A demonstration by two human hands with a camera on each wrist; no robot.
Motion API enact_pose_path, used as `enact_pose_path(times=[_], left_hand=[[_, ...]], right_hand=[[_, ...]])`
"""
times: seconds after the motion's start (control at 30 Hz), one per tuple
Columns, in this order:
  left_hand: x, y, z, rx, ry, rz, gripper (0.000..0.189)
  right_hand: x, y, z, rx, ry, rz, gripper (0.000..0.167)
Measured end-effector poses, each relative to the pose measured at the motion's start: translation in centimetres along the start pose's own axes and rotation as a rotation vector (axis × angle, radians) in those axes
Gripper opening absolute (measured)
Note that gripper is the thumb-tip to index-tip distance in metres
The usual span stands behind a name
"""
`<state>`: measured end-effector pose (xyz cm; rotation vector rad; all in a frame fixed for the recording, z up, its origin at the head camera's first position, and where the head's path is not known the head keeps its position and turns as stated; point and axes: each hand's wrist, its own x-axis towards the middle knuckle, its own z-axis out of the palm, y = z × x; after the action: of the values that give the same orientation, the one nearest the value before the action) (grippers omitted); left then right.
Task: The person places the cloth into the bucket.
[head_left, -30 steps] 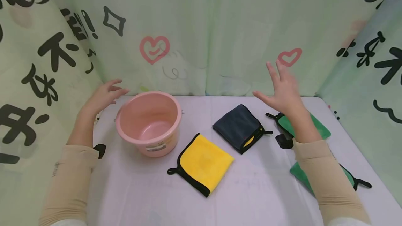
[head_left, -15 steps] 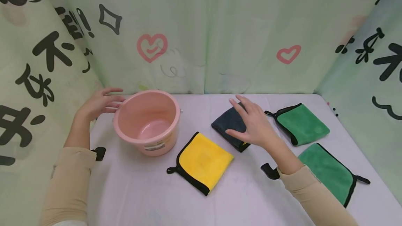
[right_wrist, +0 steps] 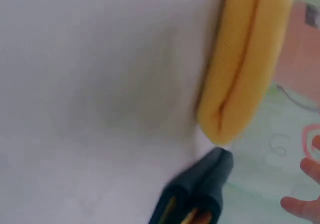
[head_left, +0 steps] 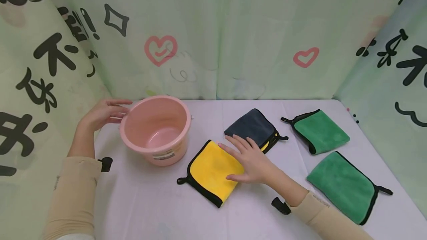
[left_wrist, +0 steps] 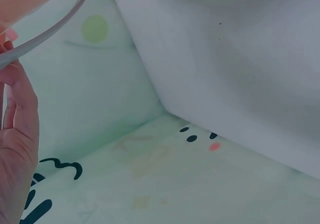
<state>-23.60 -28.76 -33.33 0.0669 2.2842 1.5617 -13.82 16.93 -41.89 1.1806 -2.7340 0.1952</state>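
I've shifted the right hand [head_left: 248,162], spread wide and empty, nearer from the navy cloth [head_left: 251,124], putting the yellow cloth [head_left: 210,171] within reach, the left hand [head_left: 106,115] loose beside the bucket [head_left: 179,149].

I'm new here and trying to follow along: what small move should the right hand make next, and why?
Probably lower the right hand and grasp the yellow cloth: that hand is spread over the cloth's right corner and holds nothing, while the left hand is at the rim of the pink bucket.
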Motion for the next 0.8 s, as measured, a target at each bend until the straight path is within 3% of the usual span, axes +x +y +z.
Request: enact_pose_path(times=[0.43,0.8], left_hand=[[-0.1,-0.2,0.2,0.034,-0.003,0.014,0.056],[0.1,-0.4,0.1,0.038,-0.013,0.001,0.058]], right_hand=[[-1.1,-0.8,2.3,0.019,-0.191,-0.037,0.084],[-1.4,0.0,3.8,0.013,-0.156,-0.125,0.072]])
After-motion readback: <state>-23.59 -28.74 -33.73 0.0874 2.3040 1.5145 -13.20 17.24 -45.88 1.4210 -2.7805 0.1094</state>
